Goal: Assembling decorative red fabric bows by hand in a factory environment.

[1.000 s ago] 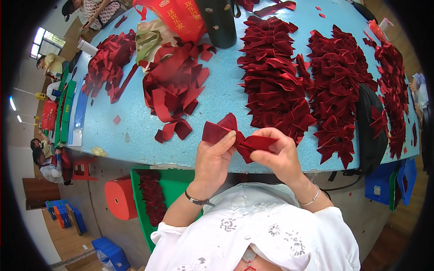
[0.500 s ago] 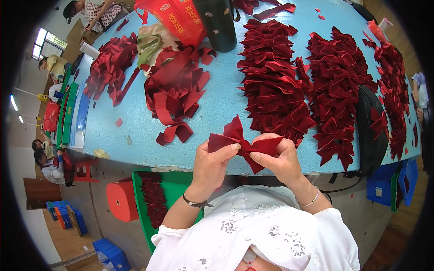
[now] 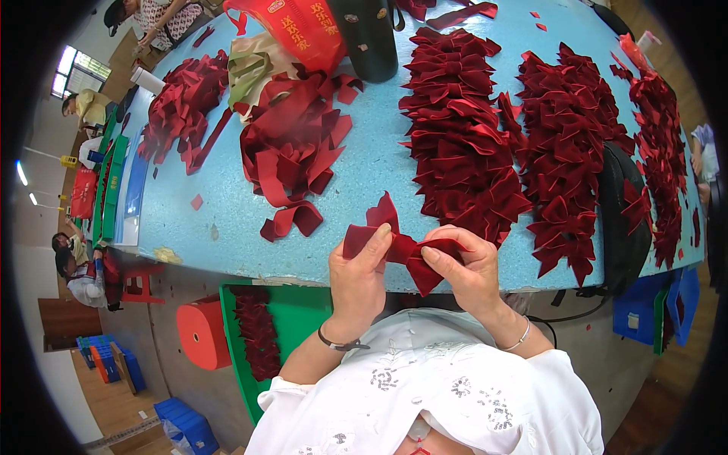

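Between my hands, over the near edge of the blue table, is a dark red velvet bow (image 3: 403, 249). My left hand (image 3: 359, 273) pinches its left loop, thumb on top. My right hand (image 3: 469, 267) grips the right loop between thumb and fingers. The bow's knot shows in the middle, with one tail pointing up and another hanging down. Just beyond my right hand, a long pile of finished bows (image 3: 459, 136) runs away from me. A heap of loose red ribbon (image 3: 292, 144) lies beyond my left hand.
More bow rows (image 3: 563, 159) lie to the right, beside a black bag (image 3: 623, 220). A dark tumbler (image 3: 369, 42) and a red bag (image 3: 292, 30) stand at the back. Below the table edge is a green bin (image 3: 299, 307) with bows, next to a red roll (image 3: 203, 336). Other people work at far left.
My left thumb has lifted from near the knot and moved up onto the left loop. The bow has shifted slightly left and its middle shows more openly.
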`<state>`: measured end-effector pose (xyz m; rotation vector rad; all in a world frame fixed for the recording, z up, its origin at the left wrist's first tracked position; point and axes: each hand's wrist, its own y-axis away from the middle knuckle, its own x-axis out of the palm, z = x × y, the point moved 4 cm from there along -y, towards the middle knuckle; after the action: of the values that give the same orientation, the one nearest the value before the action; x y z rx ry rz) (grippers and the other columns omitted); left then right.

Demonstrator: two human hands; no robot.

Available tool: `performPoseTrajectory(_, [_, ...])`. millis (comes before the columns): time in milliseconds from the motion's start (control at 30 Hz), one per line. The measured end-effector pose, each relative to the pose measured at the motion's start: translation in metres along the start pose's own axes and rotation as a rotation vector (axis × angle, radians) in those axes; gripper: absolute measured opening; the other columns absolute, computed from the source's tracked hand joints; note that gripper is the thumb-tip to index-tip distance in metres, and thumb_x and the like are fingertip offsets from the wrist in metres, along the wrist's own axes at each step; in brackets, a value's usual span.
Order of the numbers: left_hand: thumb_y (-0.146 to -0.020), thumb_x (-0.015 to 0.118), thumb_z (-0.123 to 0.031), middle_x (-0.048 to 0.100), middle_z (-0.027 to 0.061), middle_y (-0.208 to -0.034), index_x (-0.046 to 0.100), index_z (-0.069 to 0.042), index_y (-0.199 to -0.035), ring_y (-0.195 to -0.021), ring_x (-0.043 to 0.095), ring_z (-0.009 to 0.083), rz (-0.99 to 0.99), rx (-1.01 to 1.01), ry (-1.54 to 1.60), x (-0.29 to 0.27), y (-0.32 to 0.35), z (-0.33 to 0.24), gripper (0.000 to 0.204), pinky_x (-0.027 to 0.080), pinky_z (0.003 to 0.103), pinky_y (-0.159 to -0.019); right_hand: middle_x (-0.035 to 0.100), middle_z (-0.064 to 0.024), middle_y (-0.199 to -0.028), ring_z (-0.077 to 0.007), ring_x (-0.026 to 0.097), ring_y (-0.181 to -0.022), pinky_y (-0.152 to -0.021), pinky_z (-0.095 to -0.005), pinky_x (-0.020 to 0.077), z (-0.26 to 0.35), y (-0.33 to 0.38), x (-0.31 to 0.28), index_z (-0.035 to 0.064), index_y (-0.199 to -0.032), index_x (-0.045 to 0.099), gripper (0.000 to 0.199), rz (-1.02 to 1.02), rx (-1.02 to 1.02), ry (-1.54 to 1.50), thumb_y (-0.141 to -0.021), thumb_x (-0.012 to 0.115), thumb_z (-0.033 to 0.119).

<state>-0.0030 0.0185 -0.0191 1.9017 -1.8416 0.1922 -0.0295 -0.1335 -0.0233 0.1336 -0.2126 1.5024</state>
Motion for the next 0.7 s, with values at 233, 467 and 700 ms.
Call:
performPoseTrajectory(233, [-0.09,0.055,-0.012,0.063,0.0039,-0.093,0.061,-0.004,-0.095,-0.086,0.059,0.0136,0.088,-0.134,0.279,0.002,0.0,0.006,0.012,0.046,0.032,-0.084,0.06,-0.0036,-0.084,-0.0055,0.051,-0.072,-0.062,-0.0182,0.0414,-0.007,0.0,0.0,-0.0039,-0.092,0.061,0.011,-0.008,0.062,-0.08,-0.083,0.061,0.002])
performPoseTrajectory(467, [-0.088,0.059,-0.013,0.064,0.0044,-0.087,0.061,-0.003,-0.09,-0.079,0.059,0.0121,-0.003,-0.074,0.17,-0.002,0.001,0.007,0.011,0.046,0.028,-0.076,0.059,-0.0029,-0.081,-0.0049,0.05,-0.072,-0.062,-0.018,0.0408,-0.008,0.0,-0.001,-0.004,-0.09,0.06,0.009,0.013,0.029,0.013,-0.083,0.059,0.001])
performPoseTrajectory(700, [-0.086,0.064,-0.017,0.064,0.0027,-0.078,0.063,0.0,-0.085,-0.069,0.056,0.0069,-0.048,0.048,-0.036,-0.001,0.003,0.003,0.017,0.04,0.021,-0.063,0.057,-0.0009,-0.075,-0.0037,0.048,-0.068,-0.059,-0.0179,0.0382,0.01,-0.004,0.003,-0.0031,-0.084,0.061,0.006,0.084,-0.121,0.198,-0.084,0.057,0.001])
